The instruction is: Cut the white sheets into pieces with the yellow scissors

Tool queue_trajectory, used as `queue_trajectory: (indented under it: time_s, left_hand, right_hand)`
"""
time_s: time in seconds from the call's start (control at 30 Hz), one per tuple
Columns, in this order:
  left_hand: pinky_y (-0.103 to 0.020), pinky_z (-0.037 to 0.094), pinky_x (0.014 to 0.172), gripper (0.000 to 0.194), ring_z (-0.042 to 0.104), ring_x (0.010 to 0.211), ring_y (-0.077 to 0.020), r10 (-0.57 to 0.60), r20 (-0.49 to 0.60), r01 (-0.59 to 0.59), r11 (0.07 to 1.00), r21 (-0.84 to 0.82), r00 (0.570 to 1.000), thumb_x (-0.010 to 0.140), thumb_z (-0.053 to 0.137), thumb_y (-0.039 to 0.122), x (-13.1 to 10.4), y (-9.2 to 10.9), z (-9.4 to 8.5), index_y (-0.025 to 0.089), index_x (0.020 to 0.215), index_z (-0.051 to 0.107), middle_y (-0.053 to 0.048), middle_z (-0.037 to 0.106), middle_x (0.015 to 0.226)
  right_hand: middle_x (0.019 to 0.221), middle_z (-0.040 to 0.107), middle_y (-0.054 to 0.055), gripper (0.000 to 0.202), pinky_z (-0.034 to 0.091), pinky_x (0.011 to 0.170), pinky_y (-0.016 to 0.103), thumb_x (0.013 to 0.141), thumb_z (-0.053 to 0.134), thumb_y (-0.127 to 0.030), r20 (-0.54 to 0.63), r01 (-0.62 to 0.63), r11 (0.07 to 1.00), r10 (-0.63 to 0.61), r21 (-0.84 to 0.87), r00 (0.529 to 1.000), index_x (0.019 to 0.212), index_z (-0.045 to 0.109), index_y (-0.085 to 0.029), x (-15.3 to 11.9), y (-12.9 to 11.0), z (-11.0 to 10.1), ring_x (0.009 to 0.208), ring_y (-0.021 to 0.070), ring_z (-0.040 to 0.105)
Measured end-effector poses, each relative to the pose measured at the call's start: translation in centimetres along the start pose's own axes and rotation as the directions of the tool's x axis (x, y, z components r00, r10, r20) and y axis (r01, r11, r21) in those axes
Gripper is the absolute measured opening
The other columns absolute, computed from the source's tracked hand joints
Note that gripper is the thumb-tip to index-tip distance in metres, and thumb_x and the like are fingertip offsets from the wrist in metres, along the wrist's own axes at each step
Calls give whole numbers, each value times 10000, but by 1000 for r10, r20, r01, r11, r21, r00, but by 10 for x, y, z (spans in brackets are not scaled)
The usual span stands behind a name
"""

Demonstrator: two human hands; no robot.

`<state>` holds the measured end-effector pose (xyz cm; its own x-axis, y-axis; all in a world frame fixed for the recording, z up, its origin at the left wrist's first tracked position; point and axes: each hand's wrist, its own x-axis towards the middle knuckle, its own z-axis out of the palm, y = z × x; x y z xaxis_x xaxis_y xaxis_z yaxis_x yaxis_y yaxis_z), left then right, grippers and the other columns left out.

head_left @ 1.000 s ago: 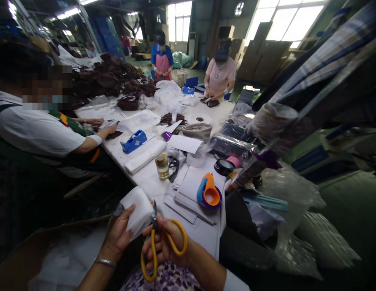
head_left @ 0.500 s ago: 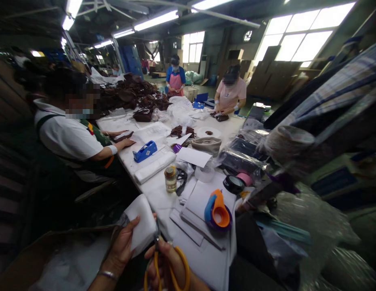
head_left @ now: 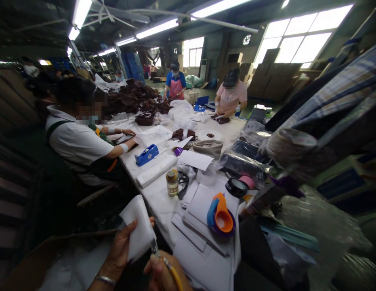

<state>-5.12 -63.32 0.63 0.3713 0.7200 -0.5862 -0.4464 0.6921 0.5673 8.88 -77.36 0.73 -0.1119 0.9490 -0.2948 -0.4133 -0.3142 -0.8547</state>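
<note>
My left hand (head_left: pixel 121 248) grips a folded stack of thin white sheeting (head_left: pixel 138 228), thumb across its face and fingertips showing at the far edge. A metal bracelet circles that wrist. In my right hand (head_left: pixel 163 270) is a pair of scissors (head_left: pixel 173 271) with yellow handles. Their blades point up and left and meet the lower right edge of the white stack. Whether the blades have material between them is hard to make out. Part of my right hand lies below the picture's edge.
A cardboard box (head_left: pixel 54 246) with white material stands lower left. On the table (head_left: pixel 159 202) are a glass jar (head_left: pixel 172 182), a blue tape dispenser (head_left: pixel 147 155), an orange-and-purple tape dispenser (head_left: pixel 221 216) and white sheets (head_left: pixel 202 258). Co-workers sit or stand around it.
The scissors have turned and their tips now sit lower on the stack's edge. The white stack is tilted differently, its upper left corner fanned out. The co-worker at left has reached farther forward.
</note>
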Motion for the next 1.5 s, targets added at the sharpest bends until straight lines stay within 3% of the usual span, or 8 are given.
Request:
queue_trajectory:
  time_s: [0.23, 0.4, 0.5, 0.63, 0.83, 1.1, 1.33, 1.5]
  left_hand:
    - [-473, 621, 857, 538, 736, 979, -345, 29, 25, -30, 998, 59, 999, 905, 590, 192, -4, -2, -8, 40, 1407, 470, -206, 776, 1023]
    - [-451, 548, 1005, 656, 700, 1084, -308, 161, 93, -152, 983, -98, 983, 925, 549, 167, 6, -1, -23, 130, 1528, 294, -186, 715, 1220]
    - [-467, 511, 1047, 671, 657, 1153, -325, 114, 185, -83, 982, -167, 976, 944, 504, 193, 10, -2, -34, 108, 1546, 220, -209, 668, 1282]
    - [-469, 516, 1038, 582, 640, 1180, -338, 40, 273, 4, 987, -159, 961, 954, 467, 228, 7, -8, -39, 103, 1508, 341, -207, 648, 1313]
    - [-482, 582, 921, 642, 709, 1043, -366, -67, 173, 79, 995, -64, 983, 892, 565, 251, -8, -6, -22, 64, 1479, 385, -230, 730, 1163]
    - [-527, 613, 785, 660, 741, 891, -363, -144, 23, 145, 988, -47, 989, 833, 591, 168, -27, -2, -7, 83, 1455, 388, -213, 765, 1014]
    - [-550, 612, 758, 653, 741, 852, -374, -107, 1, 107, 994, -8, 994, 816, 584, 148, -26, -5, -14, 82, 1442, 410, -224, 760, 993]
    - [-512, 601, 841, 656, 739, 904, -367, -80, 75, 82, 996, -20, 994, 818, 623, 155, -23, -5, -23, 10, 1425, 419, -258, 754, 1028]
  right_hand:
    - [611, 542, -5, 727, 363, 465, 184, 816, 416, -819, 100, 69, 995, -62, -73, 993, 1010, 637, -154, -5, -15, -5, 507, 97, 508]
    - [671, 604, 28, 758, 350, 479, 186, 809, 411, -831, 194, 38, 994, -18, -98, 981, 1041, 653, -151, -7, -8, -12, 536, 98, 527]
    - [687, 614, 22, 704, 347, 484, 179, 841, 423, -791, 220, 27, 997, -9, -78, 975, 1070, 638, -161, -6, -8, -12, 550, 97, 542]
    - [704, 616, 13, 717, 377, 487, 177, 817, 442, -804, 248, -32, 999, 36, -19, 968, 1110, 595, -168, -2, -11, -12, 540, 96, 553]
    - [747, 641, 37, 808, 465, 528, 243, 710, 504, -861, 245, -158, 984, 132, 86, 961, 1085, 545, -146, 7, -10, -11, 542, 119, 579]
    - [702, 629, 14, 870, 470, 524, 247, 615, 519, -916, 257, -157, 984, 132, 79, 957, 1035, 529, -154, 3, -23, -1, 526, 114, 566]
    - [632, 609, 11, 792, 408, 464, 206, 728, 487, -859, 232, -80, 986, 45, 143, 972, 1023, 583, -130, 0, -7, -1, 450, 104, 548]
    - [586, 536, -29, 696, 381, 473, 190, 793, 509, -792, 185, -18, 982, -17, 186, 983, 1002, 625, -138, -17, -21, 6, 447, 72, 477]
